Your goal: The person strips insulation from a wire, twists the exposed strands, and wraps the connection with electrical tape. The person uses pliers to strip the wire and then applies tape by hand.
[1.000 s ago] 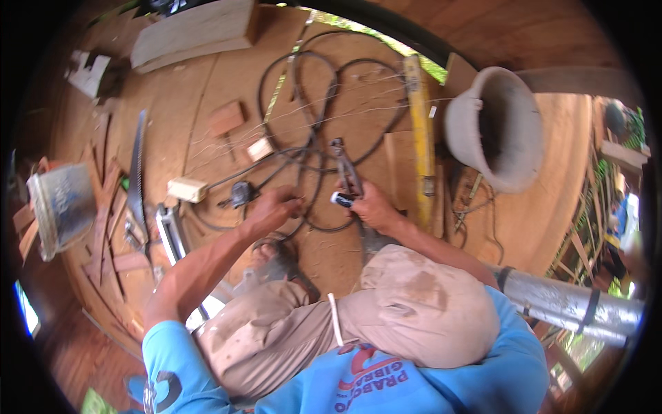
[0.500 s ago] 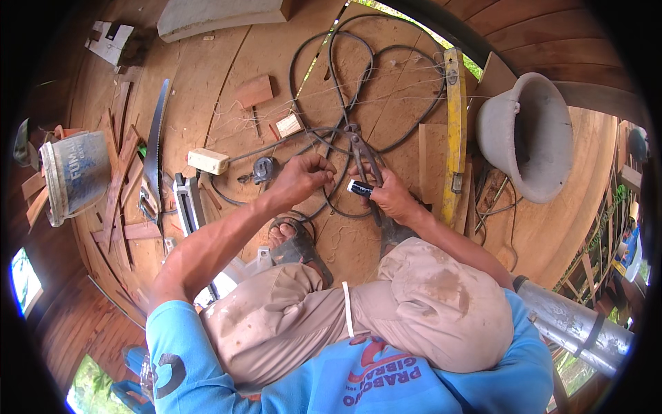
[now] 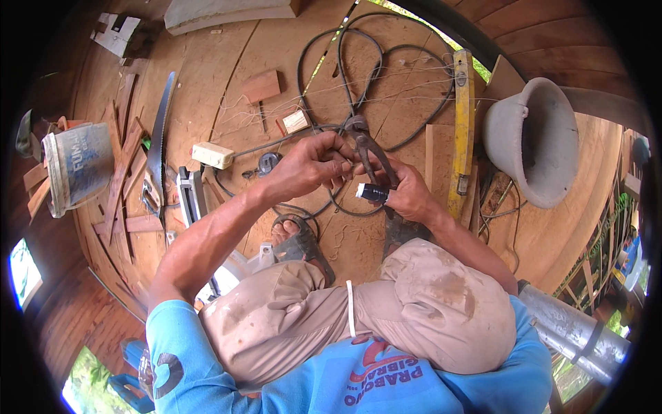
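Note:
My right hand (image 3: 412, 199) is closed round the handles of a pair of dark metal pincers (image 3: 370, 148), whose rounded head points away from me. Also in that hand is a small black cylinder with a white end (image 3: 373, 192), held crosswise. Close to the pincers' left side, my left hand (image 3: 312, 165) has its fingers pinched together. Whatever lies between those fingertips is too small or hidden to make out. Both hands are above the wooden floor (image 3: 358, 241), just beyond my sandalled feet.
A black cable (image 3: 301, 76) loops across the boards, with pale string near it. To the right are a yellow spirit level (image 3: 461, 131) and a grey bucket (image 3: 498, 134). A handsaw (image 3: 163, 124), wood strips (image 3: 124, 179), a white pail (image 3: 79, 165) and a power strip (image 3: 212, 155) lie left.
My left hand has moved right and slightly up, closer to the pincers. The pincers' head has tilted and risen a little, and the black cylinder has turned in my right hand.

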